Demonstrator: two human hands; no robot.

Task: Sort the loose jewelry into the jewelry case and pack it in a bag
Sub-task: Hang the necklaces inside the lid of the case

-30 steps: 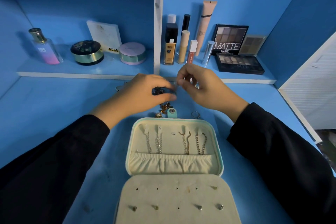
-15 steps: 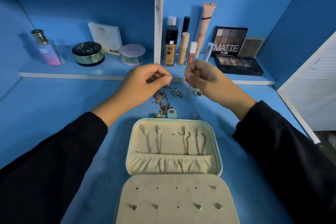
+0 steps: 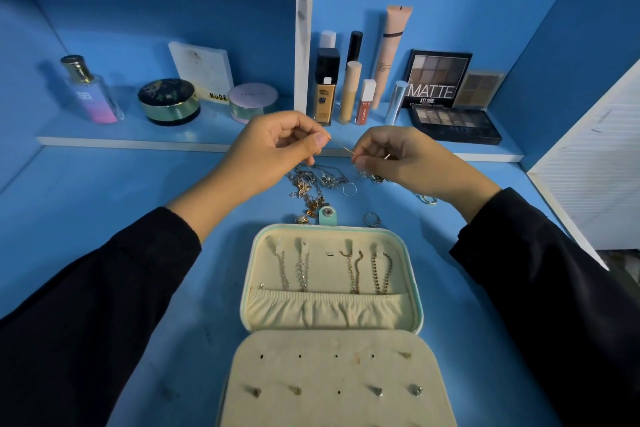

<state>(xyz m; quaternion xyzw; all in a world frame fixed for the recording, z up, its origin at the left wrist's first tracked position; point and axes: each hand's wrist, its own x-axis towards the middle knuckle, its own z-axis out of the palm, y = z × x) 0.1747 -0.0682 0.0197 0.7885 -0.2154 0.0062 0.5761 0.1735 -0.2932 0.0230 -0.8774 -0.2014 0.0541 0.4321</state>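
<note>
The cream jewelry case (image 3: 412,288) with a mint rim lies open on the blue desk. Several chains hang on hooks in its lid half, and small earrings sit in the near panel (image 3: 332,378). Above a pile of loose jewelry (image 3: 311,187), my left hand (image 3: 277,149) and my right hand (image 3: 398,156) each pinch one end of a thin gold chain (image 3: 341,146) stretched taut between them. Loose rings (image 3: 349,189) lie beside the pile.
A low shelf at the back carries a perfume bottle (image 3: 90,94), round compacts (image 3: 169,100), foundation and lip tubes (image 3: 349,90) and eyeshadow palettes (image 3: 453,125). A white louvred panel (image 3: 595,166) stands at the right. A mint snap tab (image 3: 327,215) sticks out behind the case.
Both hands rose from the jewelry pile and drew apart, pulling a thin gold chain straight between them.
</note>
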